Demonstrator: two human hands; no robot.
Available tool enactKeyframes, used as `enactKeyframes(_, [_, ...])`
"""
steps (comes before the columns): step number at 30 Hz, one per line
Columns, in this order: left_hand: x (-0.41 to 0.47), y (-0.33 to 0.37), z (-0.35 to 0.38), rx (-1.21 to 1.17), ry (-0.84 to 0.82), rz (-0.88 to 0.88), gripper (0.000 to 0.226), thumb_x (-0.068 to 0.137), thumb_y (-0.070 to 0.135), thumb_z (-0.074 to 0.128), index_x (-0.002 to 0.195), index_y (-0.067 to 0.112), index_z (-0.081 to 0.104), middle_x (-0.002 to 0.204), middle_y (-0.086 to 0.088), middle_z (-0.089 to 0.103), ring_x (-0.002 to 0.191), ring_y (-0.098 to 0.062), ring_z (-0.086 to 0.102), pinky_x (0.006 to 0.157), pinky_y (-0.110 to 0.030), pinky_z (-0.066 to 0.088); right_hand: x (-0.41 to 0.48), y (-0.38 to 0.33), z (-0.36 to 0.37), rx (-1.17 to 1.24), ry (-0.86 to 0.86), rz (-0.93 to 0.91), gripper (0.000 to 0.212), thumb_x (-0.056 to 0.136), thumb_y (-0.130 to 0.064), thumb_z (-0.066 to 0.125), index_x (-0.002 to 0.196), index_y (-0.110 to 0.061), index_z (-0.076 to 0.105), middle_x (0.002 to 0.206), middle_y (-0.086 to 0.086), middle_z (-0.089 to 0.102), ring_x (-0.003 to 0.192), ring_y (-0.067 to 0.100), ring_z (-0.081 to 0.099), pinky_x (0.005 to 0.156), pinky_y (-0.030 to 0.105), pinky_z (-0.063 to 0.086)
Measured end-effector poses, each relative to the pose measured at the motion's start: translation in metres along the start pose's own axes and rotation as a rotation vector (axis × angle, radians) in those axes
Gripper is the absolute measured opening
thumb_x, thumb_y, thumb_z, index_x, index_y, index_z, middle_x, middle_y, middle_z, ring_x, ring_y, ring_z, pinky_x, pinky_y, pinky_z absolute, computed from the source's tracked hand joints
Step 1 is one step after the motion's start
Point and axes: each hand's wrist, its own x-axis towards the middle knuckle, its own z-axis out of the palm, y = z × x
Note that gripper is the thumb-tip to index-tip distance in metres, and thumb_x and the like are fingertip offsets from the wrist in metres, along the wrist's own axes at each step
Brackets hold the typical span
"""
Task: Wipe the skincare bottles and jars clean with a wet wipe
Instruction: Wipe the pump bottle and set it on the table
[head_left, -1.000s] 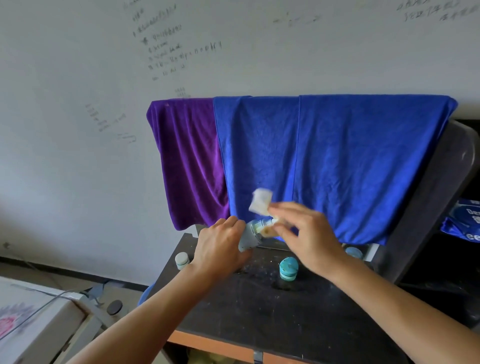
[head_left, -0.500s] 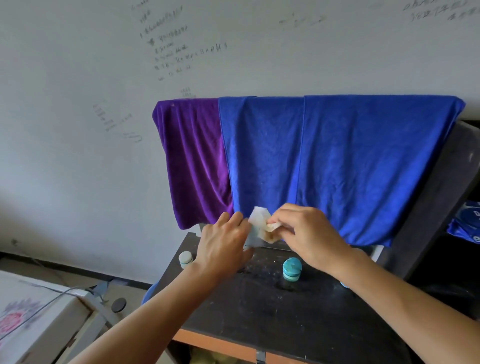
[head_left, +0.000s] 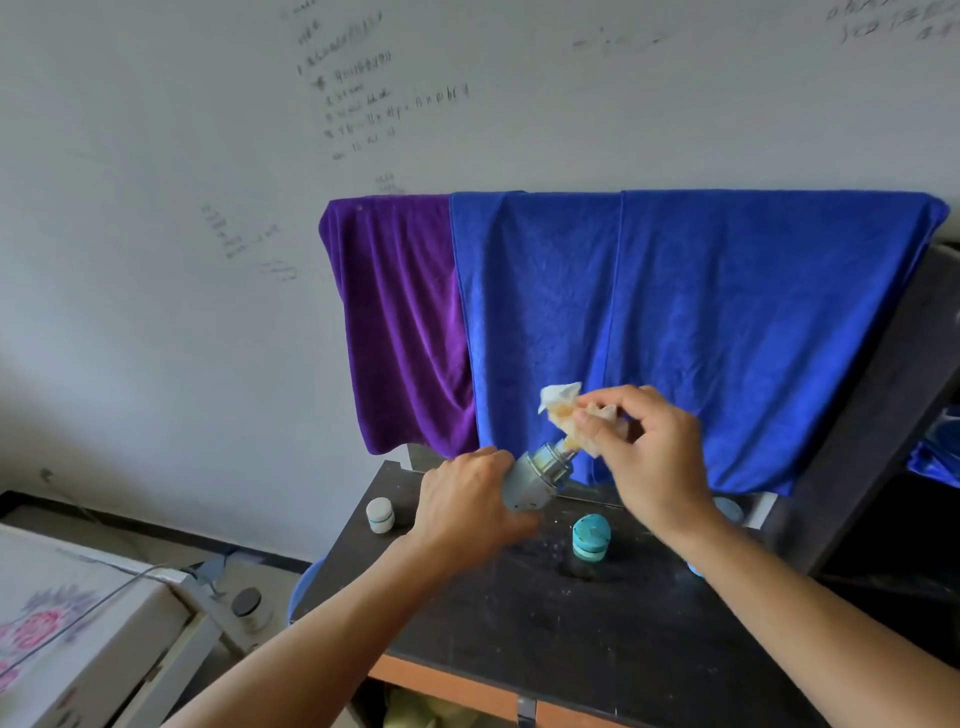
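Note:
A pale blue-grey bottle (head_left: 537, 474) is tilted over the black table, its neck pointing up and to the right. My left hand (head_left: 467, 501) grips its lower body. My right hand (head_left: 652, 452) pinches a crumpled white wet wipe (head_left: 563, 408) against the bottle's top. A teal jar (head_left: 590, 537) stands on the table below the hands. A small white jar (head_left: 380, 514) stands at the table's left edge. Part of another blue jar (head_left: 729, 509) shows behind my right wrist.
The black table (head_left: 571, 634) has an orange front edge. Purple (head_left: 405, 332) and blue (head_left: 675, 322) towels hang behind it against a white wall. A dark panel (head_left: 883, 415) leans at the right. A white box (head_left: 78, 623) with a flower print sits at lower left.
The bottle's top has come out from under the wipe, and my right hand has lifted the wipe up and right along the neck. The view has shifted slightly.

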Motion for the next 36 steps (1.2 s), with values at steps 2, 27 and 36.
enactKeyframes(2, [0.001, -0.002, 0.001, -0.014, -0.002, -0.006, 0.043, 0.064, 0.058, 0.066, 0.084, 0.021, 0.057, 0.082, 0.005, 0.059, 0.075, -0.021, 0.057, 0.064, -0.035, 0.044, -0.004, -0.008, 0.001, 0.048, 0.045, -0.025, 0.007, 0.081, -0.02, 0.072, 0.088, -0.02, 0.071, 0.074, -0.015, 0.059, 0.064, 0.001, 0.054, 0.059, 0.007, 0.037])
enactKeyframes(27, [0.0, -0.024, -0.009, -0.624, -0.145, -0.081, 0.03, 0.063, 0.037, 0.084, 0.062, 0.019, 0.06, 0.055, 0.011, 0.047, 0.051, -0.003, 0.042, 0.051, -0.02, 0.035, -0.017, 0.014, 0.005, -0.058, -0.123, -0.216, 0.017, 0.082, 0.002, 0.065, 0.092, -0.01, 0.072, 0.087, -0.002, 0.067, 0.076, 0.001, 0.061, 0.068, 0.014, 0.047])
enactKeyframes(36, [-0.003, -0.028, -0.014, -0.604, -0.171, -0.048, 0.029, 0.061, 0.041, 0.082, 0.068, 0.02, 0.064, 0.062, 0.008, 0.055, 0.059, -0.01, 0.052, 0.058, -0.032, 0.045, -0.02, 0.032, 0.003, -0.008, -0.308, -0.089, 0.023, 0.076, 0.006, 0.067, 0.086, -0.013, 0.073, 0.089, -0.008, 0.068, 0.075, 0.005, 0.064, 0.067, 0.024, 0.049])
